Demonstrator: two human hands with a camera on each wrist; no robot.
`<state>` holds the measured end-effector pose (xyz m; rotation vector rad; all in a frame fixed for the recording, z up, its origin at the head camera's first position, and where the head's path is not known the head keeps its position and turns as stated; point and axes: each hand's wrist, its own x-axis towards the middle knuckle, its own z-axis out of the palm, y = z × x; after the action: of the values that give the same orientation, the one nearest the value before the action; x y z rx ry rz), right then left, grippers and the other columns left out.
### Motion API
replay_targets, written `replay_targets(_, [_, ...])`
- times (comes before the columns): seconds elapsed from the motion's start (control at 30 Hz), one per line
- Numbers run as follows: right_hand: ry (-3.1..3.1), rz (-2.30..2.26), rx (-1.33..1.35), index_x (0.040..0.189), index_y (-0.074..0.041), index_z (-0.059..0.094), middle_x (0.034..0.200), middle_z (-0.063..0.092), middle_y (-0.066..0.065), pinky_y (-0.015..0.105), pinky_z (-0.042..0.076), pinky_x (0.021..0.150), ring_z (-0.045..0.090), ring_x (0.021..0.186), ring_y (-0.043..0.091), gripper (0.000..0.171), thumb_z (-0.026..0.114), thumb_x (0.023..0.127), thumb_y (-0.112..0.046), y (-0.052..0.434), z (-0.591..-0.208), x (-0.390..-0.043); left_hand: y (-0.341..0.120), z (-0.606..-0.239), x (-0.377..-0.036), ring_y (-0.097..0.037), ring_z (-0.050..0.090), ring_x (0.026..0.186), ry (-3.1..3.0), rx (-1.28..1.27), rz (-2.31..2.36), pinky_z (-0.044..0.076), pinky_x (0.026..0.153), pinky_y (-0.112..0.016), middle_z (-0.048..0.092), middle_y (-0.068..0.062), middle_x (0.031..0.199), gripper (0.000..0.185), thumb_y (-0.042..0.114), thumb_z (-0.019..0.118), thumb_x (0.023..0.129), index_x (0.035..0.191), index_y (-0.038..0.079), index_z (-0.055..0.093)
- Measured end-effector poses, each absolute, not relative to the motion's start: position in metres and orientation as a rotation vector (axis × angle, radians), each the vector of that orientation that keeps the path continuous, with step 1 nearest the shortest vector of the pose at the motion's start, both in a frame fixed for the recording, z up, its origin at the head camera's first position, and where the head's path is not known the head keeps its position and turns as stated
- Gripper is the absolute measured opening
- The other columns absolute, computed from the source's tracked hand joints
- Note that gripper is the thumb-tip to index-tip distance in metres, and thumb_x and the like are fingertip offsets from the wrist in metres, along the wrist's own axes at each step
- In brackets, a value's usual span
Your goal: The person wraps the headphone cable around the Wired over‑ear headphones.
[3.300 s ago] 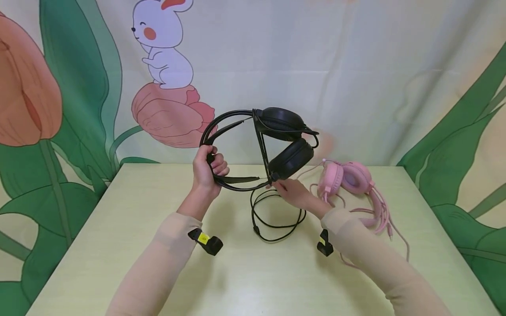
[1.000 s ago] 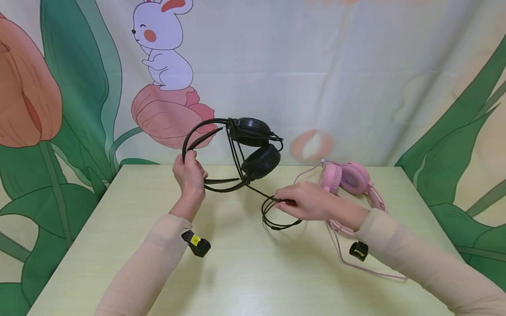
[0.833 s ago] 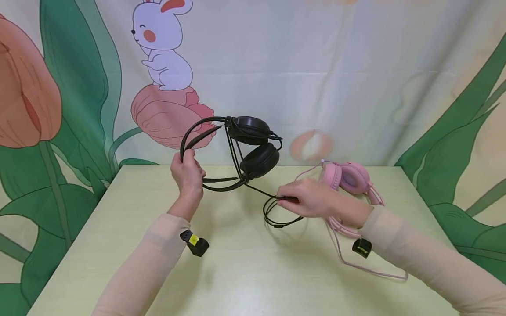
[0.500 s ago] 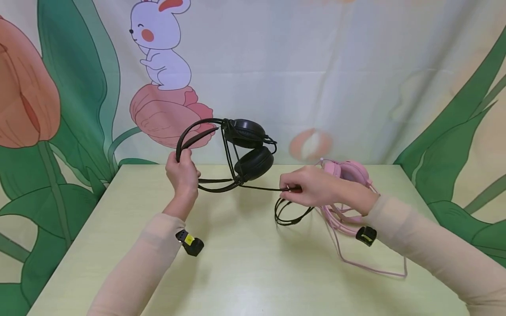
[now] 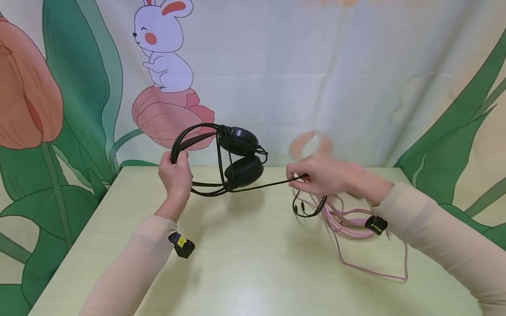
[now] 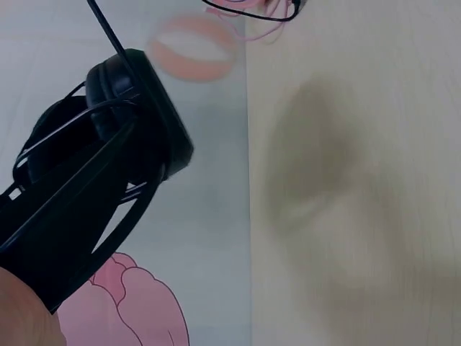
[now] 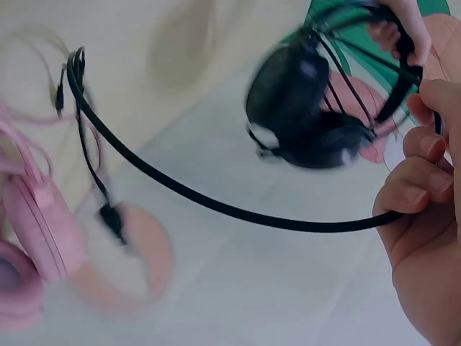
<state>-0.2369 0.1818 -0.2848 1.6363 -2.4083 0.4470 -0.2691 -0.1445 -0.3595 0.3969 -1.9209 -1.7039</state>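
Black headphones (image 5: 246, 171) near table edge (image 5: 276, 169)

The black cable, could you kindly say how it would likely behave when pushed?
The black cable would probably buckle, since it curves beyond the right hand. It may snag, as it hangs looped near the pink cable.

Bright, diffuse light; soft shadows on bench (image 5: 245, 272) below hands (image 5: 176, 177); R wrist cam: blk headphones (image 7: 287, 101) blurry.
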Motion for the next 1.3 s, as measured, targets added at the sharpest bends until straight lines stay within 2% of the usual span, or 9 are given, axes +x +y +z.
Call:
replay_targets(0.1, [-2.265,0.342,1.609,0.078,-0.018,0.056,0.053,0.042,-0.013,0.032,0.036,0.067,0.037,0.05,-0.003,0.014,0.069,0.076,-0.012,0.184,-0.278,-0.241,-0.147,-0.361,-0.268,-0.007,0.047,0.035,-1.998,0.345,-1.654,0.035,0.04,-0.023,0.042,0.007,0.047,0.018,0.027,0.05,0.084,0.071,0.015,0.044])
replay_targets(0.2, [-2.169,0.228,1.577,0.077,-0.02,0.058,0.057,0.052,-0.014,0.038,0.035,0.072,0.043,0.05,-0.001,0.015,0.072,0.073,-0.016,0.186,-0.272,-0.244,-0.148,-0.362,-0.267,-0.009,0.048,0.035,-2.053,0.304,-1.636,0.037,0.041,-0.023,0.042,0.006,0.048,0.019,0.027,0.051,0.084,0.071,0.014,0.046])
replay_targets(0.33, [-2.094,0.175,1.606,0.077,-0.017,0.059,0.07,0.06,-0.008,0.028,0.041,0.059,0.048,0.057,0.008,0.014,0.072,0.074,-0.014,0.184,-0.267,-0.248,-0.148,-0.36,-0.266,-0.01,0.046,0.037,-2.112,0.231,-1.631,0.037,0.041,-0.024,0.041,0.006,0.048,0.017,0.025,0.051,0.083,0.073,0.012,0.047])
replay_targets(0.5, [-2.016,0.073,1.59,0.08,-0.015,0.059,0.072,0.058,-0.005,0.023,0.036,0.042,0.045,0.05,0.008,0.013,0.071,0.075,-0.014,0.182,-0.266,-0.249,-0.144,-0.357,-0.263,-0.013,0.041,0.049,-2.226,0.149,-1.545,0.031,0.045,-0.025,0.04,0.003,0.053,0.015,0.024,0.052,0.083,0.078,0.01,0.052])
replay_targets(0.6, [-1.985,0.018,1.581,0.082,-0.014,0.06,0.071,0.055,-0.004,0.025,0.04,0.047,0.047,0.054,0.011,0.009,0.068,0.078,-0.014,0.18,-0.266,-0.25,-0.142,-0.357,-0.261,-0.015,0.038,0.054,-2.282,0.103,-1.497,0.03,0.047,-0.026,0.039,0.001,0.056,0.015,0.024,0.052,0.083,0.08,0.009,0.054])
replay_targets(0.73, [-1.948,0.004,1.576,0.081,-0.012,0.059,0.069,0.054,-0.003,0.027,0.044,0.052,0.051,0.059,0.014,0.008,0.067,0.079,-0.013,0.18,-0.263,-0.253,-0.14,-0.358,-0.26,-0.014,0.042,0.051,-2.327,0.023,-1.49,0.033,0.046,-0.026,0.042,0.0,0.054,0.015,0.022,0.053,0.082,0.077,0.008,0.053])
replay_targets(0.9, [-1.925,-0.031,1.548,0.081,-0.012,0.056,0.07,0.052,-0.002,0.023,0.037,0.042,0.05,0.055,0.013,0.013,0.069,0.077,-0.014,0.182,-0.262,-0.259,-0.139,-0.358,-0.257,-0.013,0.043,0.042,-2.386,-0.135,-1.526,0.035,0.041,-0.025,0.041,0.0,0.052,0.014,0.019,0.052,0.083,0.076,0.008,0.047])
replay_targets(1.13, [-1.959,-0.017,1.481,0.082,-0.014,0.056,0.071,0.05,-0.002,0.026,0.036,0.039,0.048,0.055,0.012,0.014,0.069,0.078,-0.018,0.19,-0.258,-0.27,-0.135,-0.357,-0.25,-0.016,0.038,0.053,-2.472,-0.373,-1.423,0.031,0.046,-0.026,0.041,-0.004,0.061,0.011,0.016,0.053,0.084,0.078,0.008,0.049])
replay_targets(1.3, [-2.026,0.009,1.4,0.081,-0.016,0.057,0.07,0.05,-0.003,0.025,0.031,0.039,0.048,0.055,0.01,0.014,0.07,0.078,-0.017,0.201,-0.255,-0.276,-0.135,-0.361,-0.246,-0.02,0.04,0.056,-2.507,-0.427,-1.416,0.031,0.048,-0.028,0.043,-0.006,0.063,0.007,0.016,0.054,0.084,0.083,0.009,0.052])
